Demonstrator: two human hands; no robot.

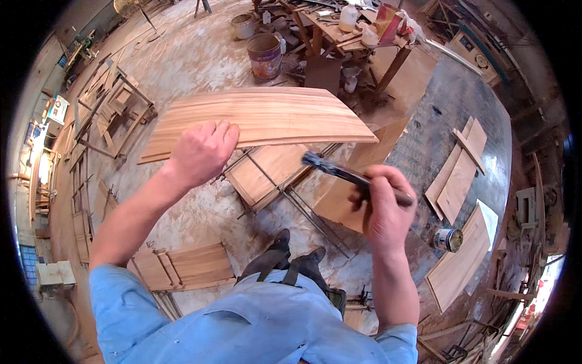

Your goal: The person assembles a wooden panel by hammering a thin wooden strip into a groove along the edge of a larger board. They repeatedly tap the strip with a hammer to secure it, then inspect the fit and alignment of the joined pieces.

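Observation:
My left hand [207,150] is closed over the near edge of a wide, pale brown wooden board [273,112], held up in front of me with its grain running left to right. My right hand [388,206] is wrapped round the dark handle of a brush [336,171]. The brush's bluish-black, clumped tip points left, below the board's near edge and apart from it. To the right of my right hand, a small open can [448,239] stands on the dark-topped table [424,158].
Wooden planks [461,173] and another plank [458,264] lie on the table at right. A panel rests on a metal frame [267,173] ahead of my feet. Slatted boards [188,267] lie at lower left. A bucket [265,56] stands by a cluttered workbench [339,30].

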